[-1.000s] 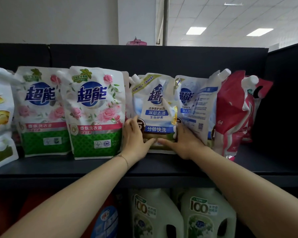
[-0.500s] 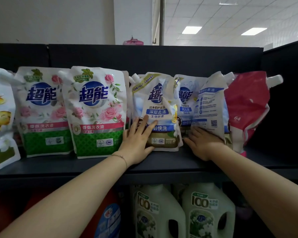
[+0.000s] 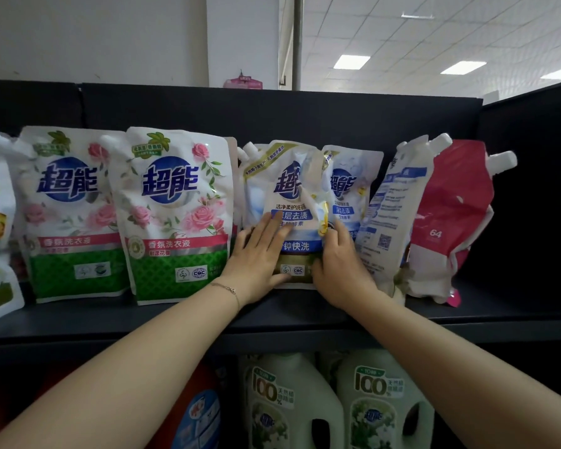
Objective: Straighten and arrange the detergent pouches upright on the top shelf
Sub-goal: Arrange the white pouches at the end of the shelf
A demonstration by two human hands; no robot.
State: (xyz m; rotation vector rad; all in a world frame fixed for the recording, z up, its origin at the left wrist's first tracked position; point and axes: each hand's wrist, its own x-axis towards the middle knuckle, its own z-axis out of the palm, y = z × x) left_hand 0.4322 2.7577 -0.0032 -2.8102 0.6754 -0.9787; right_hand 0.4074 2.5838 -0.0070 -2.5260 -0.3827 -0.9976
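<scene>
Blue-white pouch, upright just right of the rose pouch, sits between both hands: left hand presses straight fingers on its front, right hand curls round its far edge.

One wide-angle camera, worn on the head, looked straight ahead at the top shelf from close range, about level with what stood on it. The blue pouch sat at the middle of the frame, and the left hand and right hand reached in from the bottom corners. The ceiling showed above, and bottles on the lower shelf showed below.
</scene>
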